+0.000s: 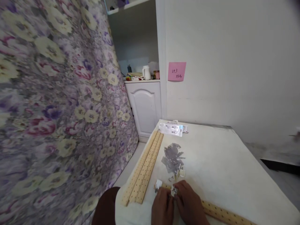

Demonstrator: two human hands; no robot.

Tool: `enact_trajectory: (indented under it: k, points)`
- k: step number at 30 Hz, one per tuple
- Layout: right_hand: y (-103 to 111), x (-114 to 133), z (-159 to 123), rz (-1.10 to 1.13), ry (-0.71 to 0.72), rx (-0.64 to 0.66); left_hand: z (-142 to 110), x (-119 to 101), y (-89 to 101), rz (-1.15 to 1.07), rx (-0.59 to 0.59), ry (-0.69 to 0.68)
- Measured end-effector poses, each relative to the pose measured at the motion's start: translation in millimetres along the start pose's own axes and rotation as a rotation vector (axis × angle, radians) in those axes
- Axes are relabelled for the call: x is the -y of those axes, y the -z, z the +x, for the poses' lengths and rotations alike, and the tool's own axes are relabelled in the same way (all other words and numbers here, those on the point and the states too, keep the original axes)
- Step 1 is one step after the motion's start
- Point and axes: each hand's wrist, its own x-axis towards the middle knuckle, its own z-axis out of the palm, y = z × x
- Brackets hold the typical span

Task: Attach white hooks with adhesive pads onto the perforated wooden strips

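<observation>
Both my hands are at the bottom of the view on a white table (222, 162). My left hand (162, 207) and my right hand (189, 204) are closed together around a small metal bracket (173, 190), which sits on a perforated wooden strip (225, 214) running off to the right. A second small bracket (158, 183) lies just left of my fingers on the strip's end. A heap of grey metal brackets (172, 157) is right behind my hands.
Three perforated wooden strips (145, 168) lie side by side along the table's left edge. A clear plastic packet (171, 128) lies at the far corner. A flowered cloth (58, 109) hangs on the left. A pink note (177, 71) is stuck on the wall beside a white cabinet (145, 106).
</observation>
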Motion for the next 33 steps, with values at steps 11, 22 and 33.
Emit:
enact_trajectory:
  k: [11, 22, 33]
  points:
    - [-2, -1, 3, 0.005, -0.025, 0.006, -1, 5, 0.3, -0.017, -0.003, -0.117]
    - [-7, -5, 6, 0.021, -0.087, 0.014, -7, 3, 5.4, 0.046, -0.018, -0.217]
    - [-6, -8, 0, 0.164, -0.075, -0.073, -7, 12, 0.7, 0.126, -0.059, -0.287]
